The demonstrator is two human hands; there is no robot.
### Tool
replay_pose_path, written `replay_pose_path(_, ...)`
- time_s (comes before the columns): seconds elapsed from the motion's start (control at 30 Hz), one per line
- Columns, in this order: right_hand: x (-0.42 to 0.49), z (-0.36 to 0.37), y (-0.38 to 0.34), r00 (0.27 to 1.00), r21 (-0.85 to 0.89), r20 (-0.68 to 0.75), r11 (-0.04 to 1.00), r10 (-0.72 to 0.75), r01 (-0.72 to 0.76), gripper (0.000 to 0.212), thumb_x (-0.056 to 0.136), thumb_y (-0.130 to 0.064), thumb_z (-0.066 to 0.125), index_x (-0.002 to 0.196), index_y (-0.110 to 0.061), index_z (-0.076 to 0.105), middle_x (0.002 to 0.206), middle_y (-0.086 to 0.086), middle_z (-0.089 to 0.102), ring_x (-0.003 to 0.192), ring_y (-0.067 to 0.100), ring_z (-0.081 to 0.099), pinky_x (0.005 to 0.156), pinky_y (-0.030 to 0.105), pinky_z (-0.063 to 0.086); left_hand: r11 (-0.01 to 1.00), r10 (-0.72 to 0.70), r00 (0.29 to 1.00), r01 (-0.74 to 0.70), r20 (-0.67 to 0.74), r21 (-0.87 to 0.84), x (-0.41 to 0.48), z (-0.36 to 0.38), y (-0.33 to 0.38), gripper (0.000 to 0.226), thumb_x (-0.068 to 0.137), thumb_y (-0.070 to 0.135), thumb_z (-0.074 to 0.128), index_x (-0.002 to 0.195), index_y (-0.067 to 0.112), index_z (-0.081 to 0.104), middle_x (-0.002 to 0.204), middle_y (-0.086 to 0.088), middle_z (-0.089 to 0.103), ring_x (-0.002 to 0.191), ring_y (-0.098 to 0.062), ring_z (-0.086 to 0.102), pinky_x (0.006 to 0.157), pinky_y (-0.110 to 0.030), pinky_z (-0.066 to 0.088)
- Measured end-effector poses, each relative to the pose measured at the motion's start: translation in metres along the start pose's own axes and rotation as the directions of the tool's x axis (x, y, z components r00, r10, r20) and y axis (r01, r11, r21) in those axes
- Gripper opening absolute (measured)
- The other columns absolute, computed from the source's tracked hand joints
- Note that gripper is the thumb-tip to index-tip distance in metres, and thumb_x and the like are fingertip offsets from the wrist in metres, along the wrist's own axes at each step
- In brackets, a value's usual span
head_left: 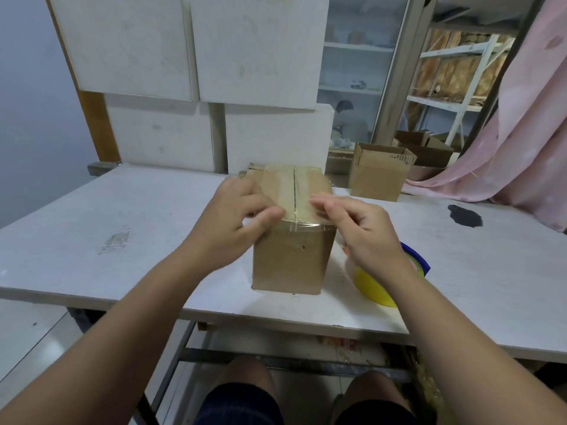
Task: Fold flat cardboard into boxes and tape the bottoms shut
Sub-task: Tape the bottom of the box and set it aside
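Cardboard box [291,259] standing inverted on the white table [122,210], just left of the yellow tape roll [371,286], with its closed bottom flaps facing up. A strip of clear tape [288,185] runs along the centre seam and wraps over the rim on the roll's near side. The left hand [236,210] sits on the top corner farthest from the roll, fingers bent over that edge and thumb laid flat on the tape at the rim. The right hand [362,228], directly above the roll, has loosely curled fingers touching the tape end; motion blur hides whether they pinch it or only press. The box is probably light and empty, so it would slide on the smooth tabletop unless steadied. Its corrugated walls are stiff along edges and corners, the better places to hold, while the flat panels would likely dent. The tape looks glossy and slightly wrinkled; the board is matt brown. Beyond the roll stands a second, open box [377,179].
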State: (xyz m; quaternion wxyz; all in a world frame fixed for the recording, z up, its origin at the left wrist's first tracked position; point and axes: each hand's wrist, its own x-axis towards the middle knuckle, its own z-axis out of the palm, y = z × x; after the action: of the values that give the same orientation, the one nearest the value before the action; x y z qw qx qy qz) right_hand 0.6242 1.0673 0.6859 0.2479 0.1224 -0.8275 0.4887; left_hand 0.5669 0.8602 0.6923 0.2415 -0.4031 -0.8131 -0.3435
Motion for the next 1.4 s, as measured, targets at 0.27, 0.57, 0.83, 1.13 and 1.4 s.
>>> replay_pose_path(0.27,0.004,-0.006,0.010,0.991,-0.126,0.135,0.992,-0.016,0.033,0.025,0.090,-0.021,0.065,0.114,-0.029,0.068,0.117,-0.024,0.060,0.120,-0.015,0.046,0.104,0.008,0.032,0.983,-0.062,0.982,0.091,0.177,-0.158,0.006,0.006,-0.004,0.014,0.088,0.034,0.060,0.101,0.040,0.061,0.119,0.023,0.060,0.112,0.017,0.046,0.093,-0.004,0.033)
replay_pose_path(0.57,0.007,-0.010,0.020,0.964,-0.300,0.170,0.922,-0.202,0.246,0.037,0.086,-0.030,0.065,0.121,-0.020,0.065,0.120,-0.022,0.055,0.124,-0.011,0.040,0.105,0.005,0.026,0.990,0.082,0.997,-0.082,-0.011,-0.112,-0.004,0.022,-0.018,0.036,0.089,0.038,0.049,0.121,0.026,0.062,0.122,0.021,0.057,0.121,0.021,0.036,0.102,-0.006,0.028)
replay_pose_path(0.83,0.002,-0.003,0.022,0.965,-0.327,0.125,0.909,-0.229,0.258,0.037,0.087,-0.028,0.059,0.123,-0.018,0.065,0.124,-0.017,0.055,0.128,-0.007,0.037,0.106,0.004,0.024,0.982,0.038,0.998,-0.048,-0.058,-0.185,-0.007,0.027,-0.014,0.033,0.087,0.038,0.049,0.118,0.032,0.059,0.120,0.028,0.055,0.122,0.014,0.042,0.104,-0.011,0.030)
replay_pose_path(1.13,0.001,-0.011,0.019,0.965,-0.306,0.209,0.926,-0.161,0.221,0.039,0.091,-0.030,0.053,0.130,-0.027,0.058,0.131,-0.023,0.050,0.132,-0.011,0.032,0.108,0.005,0.021,0.967,0.022,0.980,0.029,0.196,-0.254,0.000,0.004,-0.022,0.030,0.091,0.037,0.053,0.120,0.046,0.052,0.127,0.041,0.045,0.130,0.012,0.034,0.108,-0.010,0.024)
replay_pose_path(1.4,-0.003,-0.002,0.021,0.975,-0.313,0.140,0.926,-0.172,0.209,0.037,0.093,-0.028,0.050,0.128,-0.026,0.060,0.130,-0.022,0.050,0.130,-0.013,0.031,0.107,0.004,0.020,0.988,0.060,0.996,-0.049,0.071,-0.146,-0.005,0.011,-0.020,0.040,0.090,0.040,0.052,0.128,0.030,0.052,0.116,0.053,0.043,0.126,0.017,0.036,0.106,-0.007,0.025)
